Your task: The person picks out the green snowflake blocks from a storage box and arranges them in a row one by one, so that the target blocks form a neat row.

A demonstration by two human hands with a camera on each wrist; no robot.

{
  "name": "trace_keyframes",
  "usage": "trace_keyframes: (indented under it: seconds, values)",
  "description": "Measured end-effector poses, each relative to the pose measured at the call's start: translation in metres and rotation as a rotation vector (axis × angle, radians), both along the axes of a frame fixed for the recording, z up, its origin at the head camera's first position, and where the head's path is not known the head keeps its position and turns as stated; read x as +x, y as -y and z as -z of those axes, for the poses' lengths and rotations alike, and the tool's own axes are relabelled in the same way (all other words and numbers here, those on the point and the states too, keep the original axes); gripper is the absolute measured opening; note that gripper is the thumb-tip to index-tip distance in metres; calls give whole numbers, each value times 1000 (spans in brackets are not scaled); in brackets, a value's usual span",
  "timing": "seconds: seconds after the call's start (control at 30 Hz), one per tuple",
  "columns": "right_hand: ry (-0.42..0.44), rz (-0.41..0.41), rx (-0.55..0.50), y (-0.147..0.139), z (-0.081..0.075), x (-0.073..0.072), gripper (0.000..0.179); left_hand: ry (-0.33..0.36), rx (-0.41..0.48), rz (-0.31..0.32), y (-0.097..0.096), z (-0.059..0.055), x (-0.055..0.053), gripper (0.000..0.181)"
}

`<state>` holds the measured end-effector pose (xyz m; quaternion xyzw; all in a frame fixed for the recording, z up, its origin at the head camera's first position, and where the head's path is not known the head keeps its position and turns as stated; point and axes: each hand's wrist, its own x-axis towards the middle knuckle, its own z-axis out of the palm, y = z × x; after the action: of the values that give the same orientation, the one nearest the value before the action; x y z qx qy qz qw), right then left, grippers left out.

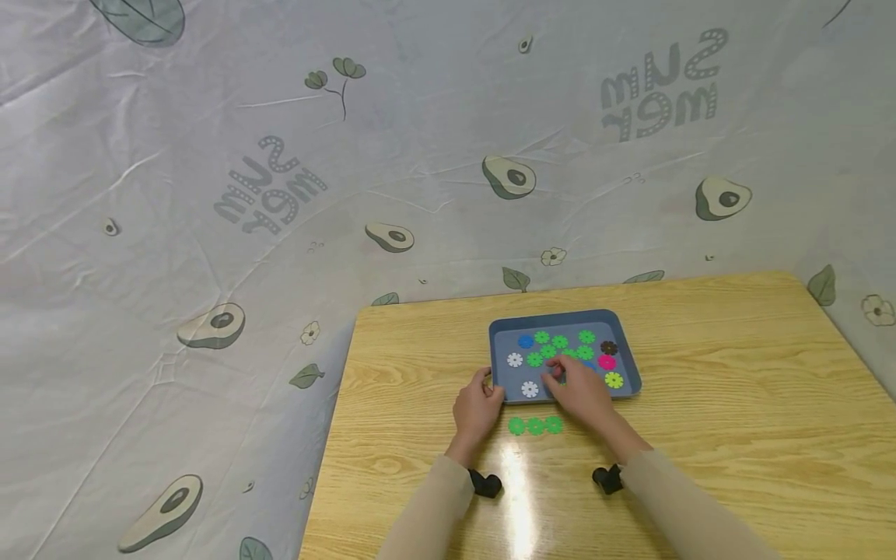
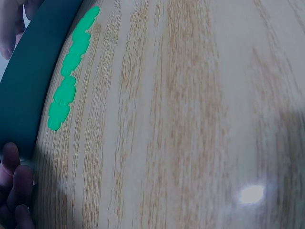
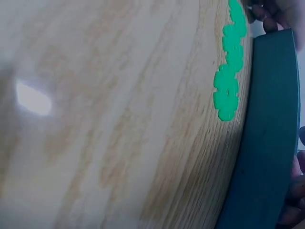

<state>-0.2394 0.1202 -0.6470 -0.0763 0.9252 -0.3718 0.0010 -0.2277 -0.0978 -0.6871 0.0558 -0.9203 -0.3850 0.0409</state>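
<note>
A grey-blue tray (image 1: 560,317) on the wooden table holds several flower-shaped discs with notched edges, mostly green. My left hand (image 1: 478,408) grips the tray's front left corner; its fingertips (image 2: 21,183) show beside the wall in the left wrist view. Over the tray's front middle is my right hand (image 1: 584,393), its fingers bent loosely with a gap between thumb and index finger. No disc shows in that gap, though the palm hides part of the tray. In front of the tray, a row of three green discs (image 1: 535,425) lies joined edge to edge.
Inside the tray are also white discs (image 1: 530,389), a blue disc (image 1: 526,341), a brown disc (image 1: 609,348), a pink disc (image 1: 607,362) and a yellow disc (image 1: 614,379). A patterned cloth (image 1: 434,155) hangs behind the table (image 1: 735,404).
</note>
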Motion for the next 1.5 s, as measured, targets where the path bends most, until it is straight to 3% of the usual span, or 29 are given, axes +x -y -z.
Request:
trace_keyframes:
  seconds: [0.63,1.1,1.5]
  values:
    - [179,12,126,13,6,-40,48,-20,1,-1,0,2,-2,47]
    - [171,29,207,21,4,-43,48,-26,9,2,1,4,-2,47]
    - [167,59,192,22,3,-43,46,-24,20,-3,0,2,-2,47]
